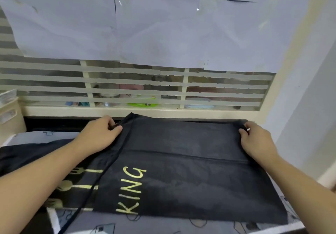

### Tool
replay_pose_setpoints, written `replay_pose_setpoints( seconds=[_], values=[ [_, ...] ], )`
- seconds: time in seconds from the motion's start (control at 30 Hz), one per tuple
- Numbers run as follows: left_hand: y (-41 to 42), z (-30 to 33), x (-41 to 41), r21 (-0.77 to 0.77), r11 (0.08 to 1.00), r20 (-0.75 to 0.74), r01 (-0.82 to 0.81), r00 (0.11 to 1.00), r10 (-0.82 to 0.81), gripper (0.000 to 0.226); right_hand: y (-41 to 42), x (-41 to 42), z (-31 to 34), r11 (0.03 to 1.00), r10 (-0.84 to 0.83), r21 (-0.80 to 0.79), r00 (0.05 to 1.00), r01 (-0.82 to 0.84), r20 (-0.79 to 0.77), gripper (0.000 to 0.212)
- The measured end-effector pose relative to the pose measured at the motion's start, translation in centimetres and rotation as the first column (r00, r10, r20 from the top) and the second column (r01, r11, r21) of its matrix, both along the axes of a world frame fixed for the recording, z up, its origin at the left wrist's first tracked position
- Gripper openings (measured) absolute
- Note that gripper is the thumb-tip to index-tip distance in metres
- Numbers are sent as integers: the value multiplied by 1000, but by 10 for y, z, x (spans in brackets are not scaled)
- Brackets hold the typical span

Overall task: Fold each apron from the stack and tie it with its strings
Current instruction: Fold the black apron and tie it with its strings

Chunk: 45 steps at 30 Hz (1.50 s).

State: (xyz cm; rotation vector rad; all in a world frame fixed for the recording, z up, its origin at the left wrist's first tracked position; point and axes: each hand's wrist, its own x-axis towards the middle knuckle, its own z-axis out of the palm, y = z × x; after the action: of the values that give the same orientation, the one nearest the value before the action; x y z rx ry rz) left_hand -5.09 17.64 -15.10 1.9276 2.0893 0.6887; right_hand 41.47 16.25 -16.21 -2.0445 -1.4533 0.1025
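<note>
We see one black apron [181, 170] spread flat on a grey patterned bedsheet [163, 225], with gold letters reading "KING" [131, 190] and three gold cutlery prints [72, 186]. One black string [101, 175] trails across it. Our left hand [99, 135] pinches the far left corner; our right hand [254, 139] pinches the far right corner. More black fabric [27, 153] lies to the left, below a striped window [136, 86].
</note>
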Motion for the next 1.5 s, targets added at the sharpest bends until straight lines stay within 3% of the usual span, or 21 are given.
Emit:
replay_pose_setpoints(
  seconds=[0.07, 0.13, 0.2, 0.27, 0.33, 0.4, 0.47, 0.63, 0.7, 0.8, 0.9, 0.97, 1.07, 1.17, 1.23, 1.27, 1.33, 1.37, 1.43, 1.47, 1.5],
  values=[
    [4, -24, -2, -67, 998, 5, 13, 1000, -12, 25, 4, -8, -14, 991, -62, -113, 992, 75, 111, 28],
    [1, -53, -5, -54, 998, -122, 30, 992, -36, 29, -1, -24, -22, 985, -59, -140, 956, 103, 289, 44],
    [-3, -76, -7, 26, 999, -209, 40, 977, -33, 34, -14, -52, -29, 995, 71, -91, 930, -40, 361, 60],
    [-4, -81, -8, 88, 995, -205, 44, 978, -25, 36, -39, -85, -32, 962, 271, -126, 903, -243, 332, 67],
    [-2, -83, -10, 95, 994, -173, 52, 984, -35, 34, -58, -111, -49, 892, 428, -295, 850, -343, 306, 68],
    [-1, -83, -14, 90, 994, -141, 61, 989, -48, 27, -66, -115, -63, 849, 466, -417, 832, -324, 302, 71],
    [-4, -84, -16, 104, 994, -95, 36, 995, -26, 20, -62, -111, -67, 849, 457, -427, 837, -310, 301, 78],
    [-31, -74, -15, 311, 943, -192, 116, 980, -57, 12, -56, -102, -65, 820, 495, -470, 818, -327, 294, 72],
    [-50, -70, -8, 205, 956, -167, 211, 970, -178, 24, -53, -95, -63, 808, 514, -476, 810, -347, 282, 69],
    [-74, -61, -1, 22, 977, -154, 210, 967, -204, 38, -50, -90, -56, 796, 527, -485, 809, -362, 261, 70],
    [-88, -50, 7, -59, 981, -185, 184, 964, -192, 37, -60, -106, -46, 883, 423, -392, 796, -256, 432, 88],
    [-97, -41, 12, -112, 981, -147, 156, 974, -172, 32, -78, -132, -39, 882, 466, -292, 782, -370, 415, 80],
    [-104, -29, 17, -224, 965, -122, 139, 978, -169, 24, -100, -165, -47, 760, 646, -298, 726, -578, 238, 65],
    [-109, -16, 13, -350, 928, -8, 128, 990, -140, 24, -104, -172, -68, 746, 661, -333, 701, -577, 267, 80],
    [-111, -8, 9, -401, 908, 240, 122, 971, -24, 24, -103, -172, -71, 764, 643, -314, 710, -564, 287, 84],
    [-111, -3, 7, -426, 895, 426, 132, 902, 70, 23, -102, -170, -70, 767, 640, -304, 709, -565, 296, 83],
    [-108, 14, -4, -368, 917, 746, 155, 638, 191, 15, -102, -170, -70, 768, 640, -297, 705, -568, 307, 83],
    [-105, 26, -13, -240, 960, 882, 143, 446, 154, 6, -102, -171, -70, 768, 639, -296, 706, -568, 305, 82],
    [-95, 48, -33, 86, 995, 996, -40, 20, -85, 22, -103, -172, -71, 767, 640, -305, 708, -565, 298, 82],
    [-88, 55, -43, 168, 971, 982, -168, -55, -180, 37, -103, -172, -71, 766, 640, -311, 708, -562, 297, 81],
    [-85, 60, -50, 180, 945, 984, -272, 37, -177, 56, -104, -171, -70, 768, 638, -308, 711, -561, 297, 81]
  ],
)
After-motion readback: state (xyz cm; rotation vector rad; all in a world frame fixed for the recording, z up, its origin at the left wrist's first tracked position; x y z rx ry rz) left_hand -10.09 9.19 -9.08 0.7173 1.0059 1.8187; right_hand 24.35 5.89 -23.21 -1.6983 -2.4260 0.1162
